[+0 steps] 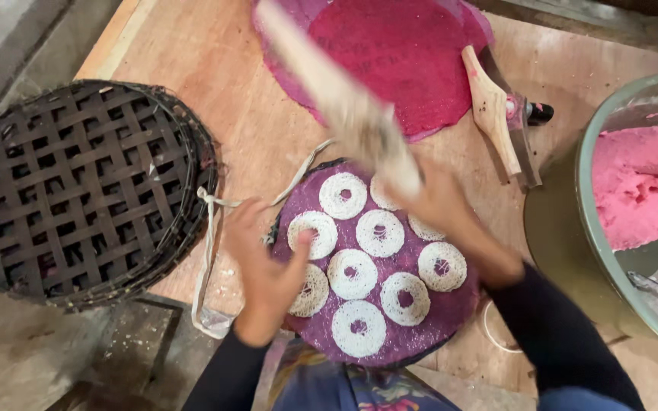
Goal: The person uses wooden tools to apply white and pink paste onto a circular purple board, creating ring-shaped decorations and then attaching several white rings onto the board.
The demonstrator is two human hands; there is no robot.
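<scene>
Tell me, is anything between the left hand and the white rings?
Nothing visible is. The left hand already rests at the purple tray's left edge, its thumb touching a white ring. The right hand holds a blurred pale stick above the far rings.

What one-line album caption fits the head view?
Left hand steadies a round purple tray of white rings; right hand lifts a blurred flat stick.

Matt woven trays (pixel 85 190) (dark, rough strips) sit on smooth wooden board (pixel 222 84).

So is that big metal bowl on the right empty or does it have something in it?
Partly full. The metal bowl holds a mound of pink paste on its far side, while bare metal shows nearer the person. The frame cuts off its right part.
</scene>
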